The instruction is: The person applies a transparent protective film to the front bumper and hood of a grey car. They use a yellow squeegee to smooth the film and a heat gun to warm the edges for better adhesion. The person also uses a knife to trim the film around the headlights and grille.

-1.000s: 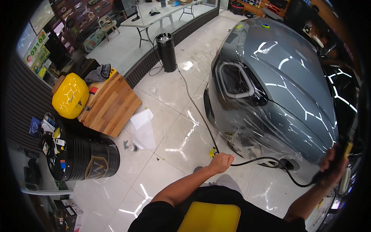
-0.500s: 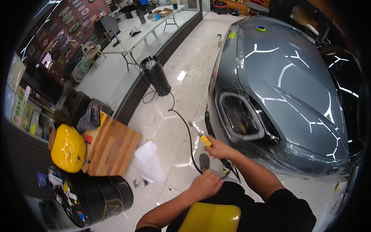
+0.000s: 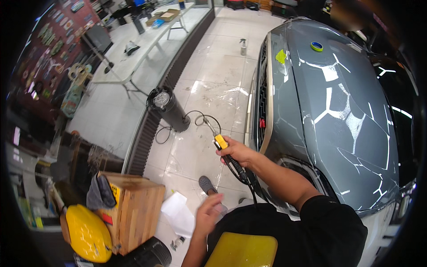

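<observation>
My right hand (image 3: 238, 151) grips a yellow and black spray gun (image 3: 221, 141), its thin metal nozzle pointing up and away from me. A dark hose (image 3: 201, 116) runs on the floor to a black cylindrical tank (image 3: 175, 113) ahead on the left; more black hose loops below the gun. My left hand (image 3: 207, 216) is by my lap, slightly blurred, fingers apart and holding nothing I can see. Right of my right arm stands a grey car, its glossy hood (image 3: 307, 102) bearing a roll of tape (image 3: 316, 46) and a yellow-green piece (image 3: 280, 56).
Wooden box (image 3: 138, 218) with grey cloth (image 3: 100, 192), yellow rounded object (image 3: 89, 233) and black drum (image 3: 149, 254) at lower left. White sheet (image 3: 179, 214) and small bottle (image 3: 178, 243) on the tiles. Spray bottle (image 3: 243, 47) farther off. White table (image 3: 118, 73) behind glass. Yellow panel (image 3: 242, 250) before me.
My right hand has raised the spray gun away from my lap. My left hand has let go of the hose. The view has shifted, showing more of the car's front.
</observation>
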The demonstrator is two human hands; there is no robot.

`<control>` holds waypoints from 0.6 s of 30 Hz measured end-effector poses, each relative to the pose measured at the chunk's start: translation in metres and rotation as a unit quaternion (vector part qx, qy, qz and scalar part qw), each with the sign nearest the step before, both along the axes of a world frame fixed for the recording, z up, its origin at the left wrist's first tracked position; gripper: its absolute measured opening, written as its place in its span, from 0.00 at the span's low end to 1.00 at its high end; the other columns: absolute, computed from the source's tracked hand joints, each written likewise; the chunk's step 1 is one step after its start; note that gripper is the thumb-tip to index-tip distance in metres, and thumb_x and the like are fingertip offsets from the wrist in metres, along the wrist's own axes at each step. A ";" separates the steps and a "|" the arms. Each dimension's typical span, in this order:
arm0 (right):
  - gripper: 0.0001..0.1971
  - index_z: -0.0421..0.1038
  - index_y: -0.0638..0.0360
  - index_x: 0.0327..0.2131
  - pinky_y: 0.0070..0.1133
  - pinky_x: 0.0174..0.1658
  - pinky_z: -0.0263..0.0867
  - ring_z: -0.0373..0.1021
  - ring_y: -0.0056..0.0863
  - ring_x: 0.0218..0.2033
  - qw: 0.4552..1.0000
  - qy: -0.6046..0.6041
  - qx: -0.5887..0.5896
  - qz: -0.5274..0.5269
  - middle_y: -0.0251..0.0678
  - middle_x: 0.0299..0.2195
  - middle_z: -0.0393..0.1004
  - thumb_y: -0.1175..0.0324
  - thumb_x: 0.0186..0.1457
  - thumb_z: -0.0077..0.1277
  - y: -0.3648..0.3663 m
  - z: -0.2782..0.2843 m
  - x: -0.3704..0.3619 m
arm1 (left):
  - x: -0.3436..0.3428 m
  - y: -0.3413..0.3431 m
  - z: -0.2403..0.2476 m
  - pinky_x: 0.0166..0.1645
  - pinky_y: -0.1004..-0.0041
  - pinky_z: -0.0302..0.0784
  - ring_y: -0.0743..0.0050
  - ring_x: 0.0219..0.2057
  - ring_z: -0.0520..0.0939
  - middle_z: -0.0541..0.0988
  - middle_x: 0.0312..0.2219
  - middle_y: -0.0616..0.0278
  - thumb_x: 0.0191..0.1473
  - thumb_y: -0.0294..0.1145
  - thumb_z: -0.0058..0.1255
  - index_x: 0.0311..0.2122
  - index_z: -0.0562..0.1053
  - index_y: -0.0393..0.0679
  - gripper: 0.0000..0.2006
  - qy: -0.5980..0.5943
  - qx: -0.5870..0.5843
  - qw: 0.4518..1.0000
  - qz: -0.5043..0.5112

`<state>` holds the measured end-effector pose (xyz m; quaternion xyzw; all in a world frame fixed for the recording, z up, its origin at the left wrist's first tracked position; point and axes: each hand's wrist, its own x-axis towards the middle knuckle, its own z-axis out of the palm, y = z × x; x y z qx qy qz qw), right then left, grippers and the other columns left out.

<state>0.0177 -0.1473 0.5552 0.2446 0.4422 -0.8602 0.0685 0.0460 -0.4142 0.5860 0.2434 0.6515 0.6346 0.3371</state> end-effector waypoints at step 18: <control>0.40 0.49 0.61 0.61 0.10 0.14 0.56 0.60 0.14 0.13 0.809 0.211 0.388 -0.388 0.34 0.27 0.64 0.72 0.46 0.60 0.171 0.205 -0.130 | -0.552 0.221 -0.288 0.62 0.56 0.57 0.49 0.63 0.57 0.51 0.63 0.51 0.54 0.53 0.51 0.64 0.42 0.36 0.45 -0.570 0.096 0.749 0.323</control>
